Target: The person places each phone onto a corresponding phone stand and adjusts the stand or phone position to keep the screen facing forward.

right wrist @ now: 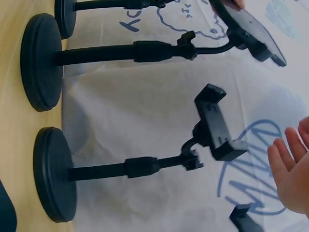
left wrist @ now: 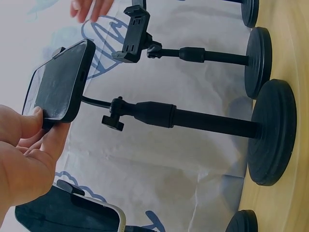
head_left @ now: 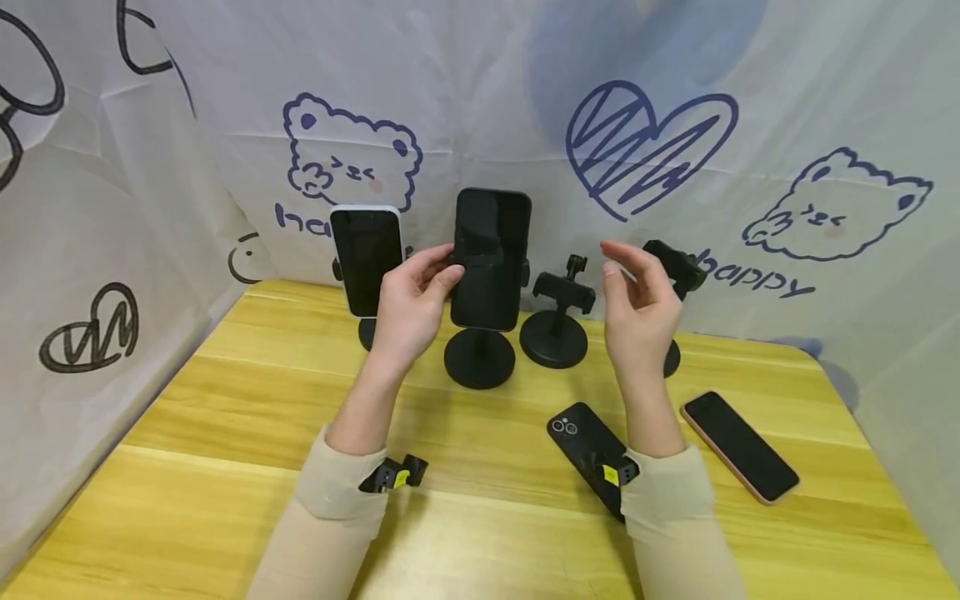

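A black phone [head_left: 491, 292] sits upright in the clamp of a black phone stand [head_left: 480, 360]. My left hand [head_left: 414, 302] holds that phone at its left edge, with the thumb on the front and the fingers behind, as the left wrist view shows. The right hand [head_left: 639, 312] is in the air to the right, fingers loosely bent and nothing in them. Nearest to it is a phone stand with a bare clamp [head_left: 564, 292], also seen in the right wrist view as a bare clamp [right wrist: 215, 123].
At the left, a white-edged phone [head_left: 367, 262] is mounted on another stand. A further stand [head_left: 675, 265] is partly hidden behind the right hand. On the wooden table [head_left: 480, 533] lie a face-down black phone [head_left: 585, 442] and a pink-edged phone [head_left: 741, 446]. Printed cloth [head_left: 495, 100] hangs behind.
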Motion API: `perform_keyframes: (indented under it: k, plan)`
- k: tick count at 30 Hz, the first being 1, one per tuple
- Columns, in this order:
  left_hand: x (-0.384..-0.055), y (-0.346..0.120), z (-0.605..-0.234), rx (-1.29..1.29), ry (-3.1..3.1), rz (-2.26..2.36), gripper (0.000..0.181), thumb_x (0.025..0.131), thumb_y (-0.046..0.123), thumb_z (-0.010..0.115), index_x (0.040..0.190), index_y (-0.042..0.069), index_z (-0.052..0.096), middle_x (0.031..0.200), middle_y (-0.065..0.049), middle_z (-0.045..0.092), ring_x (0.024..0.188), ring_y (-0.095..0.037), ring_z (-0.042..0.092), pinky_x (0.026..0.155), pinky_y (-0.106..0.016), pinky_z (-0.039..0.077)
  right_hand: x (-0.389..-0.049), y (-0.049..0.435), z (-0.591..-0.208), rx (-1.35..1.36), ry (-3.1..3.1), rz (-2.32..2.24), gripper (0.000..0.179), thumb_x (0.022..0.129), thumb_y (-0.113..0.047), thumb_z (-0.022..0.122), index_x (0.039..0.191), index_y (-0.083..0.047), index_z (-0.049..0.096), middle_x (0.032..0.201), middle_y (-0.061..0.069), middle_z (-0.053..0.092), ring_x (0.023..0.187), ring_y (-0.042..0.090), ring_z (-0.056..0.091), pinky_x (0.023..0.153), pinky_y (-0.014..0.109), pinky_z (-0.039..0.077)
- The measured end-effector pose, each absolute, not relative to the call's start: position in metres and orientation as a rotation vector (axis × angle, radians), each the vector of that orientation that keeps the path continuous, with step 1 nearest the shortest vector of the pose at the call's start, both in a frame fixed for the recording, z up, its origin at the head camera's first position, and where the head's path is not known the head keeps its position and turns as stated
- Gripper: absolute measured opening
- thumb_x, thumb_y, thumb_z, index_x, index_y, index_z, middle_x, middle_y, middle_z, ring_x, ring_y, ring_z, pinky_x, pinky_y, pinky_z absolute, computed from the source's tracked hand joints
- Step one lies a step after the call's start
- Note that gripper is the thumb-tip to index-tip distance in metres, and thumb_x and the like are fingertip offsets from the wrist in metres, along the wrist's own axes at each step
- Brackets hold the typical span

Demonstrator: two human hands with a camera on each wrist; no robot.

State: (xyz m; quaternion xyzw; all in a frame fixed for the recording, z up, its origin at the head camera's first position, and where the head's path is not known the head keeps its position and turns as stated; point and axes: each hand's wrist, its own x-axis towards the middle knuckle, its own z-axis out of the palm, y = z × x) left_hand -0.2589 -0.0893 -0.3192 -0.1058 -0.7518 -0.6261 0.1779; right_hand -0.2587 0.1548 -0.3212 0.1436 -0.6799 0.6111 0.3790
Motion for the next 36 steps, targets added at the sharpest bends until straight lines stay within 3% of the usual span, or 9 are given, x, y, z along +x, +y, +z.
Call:
perform_keyframes:
  k: [7,20,27,29,32,36]
  plan:
    - [-0.258,-0.09,-0.318,-0.297,-2.125,-1.787,0.036,0.102,0.008,0.066,0.138,0.001,0.066,0.127,-0.016,0.069,0.112,-0.026,0.069,0.098,-0.038,0.058,-0.276,0.169,-0.336,0.208,-1.824,1.622,0.025,0.104,-0.007,0.063,0.127,-0.003,0.07,0.126,0.006,0.072,0.118,0.016,0.066,0.104,0.028,0.052]
    - [-0.257,-0.091,-0.317,-0.32,-2.137,-1.805,0.037,0.103,0.008,0.065,0.139,0.0,0.064,0.13,-0.016,0.068,0.114,-0.027,0.069,0.098,-0.038,0.058,-0.302,0.185,-0.364,-0.069,-2.148,1.844,0.038,0.106,-0.006,0.056,0.144,-0.004,0.059,0.142,0.01,0.064,0.128,0.02,0.062,0.103,0.026,0.052]
    - [-0.258,-0.091,-0.315,-0.327,-2.132,-1.813,0.037,0.103,0.007,0.065,0.139,0.0,0.064,0.129,-0.016,0.067,0.114,-0.026,0.068,0.099,-0.038,0.057,-0.318,0.185,-0.375,-0.09,-2.291,1.835,0.047,0.102,0.003,0.047,0.146,-0.005,0.058,0.145,0.011,0.062,0.125,0.02,0.059,0.085,0.02,0.044]
    - [-0.258,-0.092,-0.315,-0.326,-2.135,-1.811,0.037,0.103,0.007,0.065,0.139,-0.001,0.064,0.129,-0.017,0.067,0.114,-0.026,0.068,0.099,-0.038,0.057,-0.321,0.184,-0.377,-0.084,-2.347,1.816,0.048,0.101,0.003,0.049,0.148,-0.006,0.057,0.147,0.012,0.06,0.126,0.023,0.06,0.088,0.022,0.046]
    - [-0.258,-0.092,-0.316,-0.325,-2.14,-1.81,0.037,0.103,0.007,0.064,0.139,-0.001,0.063,0.129,-0.017,0.068,0.115,-0.026,0.068,0.1,-0.038,0.057,-0.323,0.182,-0.379,-0.057,-2.425,1.776,0.048,0.102,0.0,0.057,0.149,-0.008,0.057,0.149,0.015,0.058,0.131,0.028,0.059,0.102,0.03,0.05]
    - [-0.258,-0.092,-0.316,-0.325,-2.14,-1.804,0.037,0.103,0.007,0.064,0.139,-0.001,0.063,0.128,-0.017,0.068,0.115,-0.026,0.068,0.1,-0.038,0.057,-0.323,0.181,-0.38,-0.035,-2.48,1.727,0.049,0.102,-0.008,0.065,0.15,-0.008,0.056,0.149,0.018,0.056,0.135,0.033,0.057,0.113,0.044,0.046]
